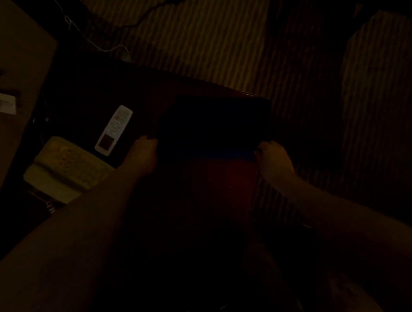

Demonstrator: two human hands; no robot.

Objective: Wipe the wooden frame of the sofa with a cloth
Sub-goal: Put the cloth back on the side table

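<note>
The scene is very dark. A dark blue cloth (212, 128) lies spread flat on a dark wooden surface (146, 87) in the middle of the view. My left hand (144, 155) pinches the cloth's near left corner. My right hand (274, 160) pinches its near right corner. Both forearms reach in from the bottom of the frame. A reddish part of the wood (221, 179) shows just below the cloth's near edge. The sofa's frame cannot be made out in this light.
A white remote control (113, 130) and a pale telephone (67, 169) lie on the dark surface left of the cloth. Striped carpet (204, 39) spreads behind and to the right. Cables (89, 39) trail across the floor at the top left. A pale wall with a socket (2, 101) stands far left.
</note>
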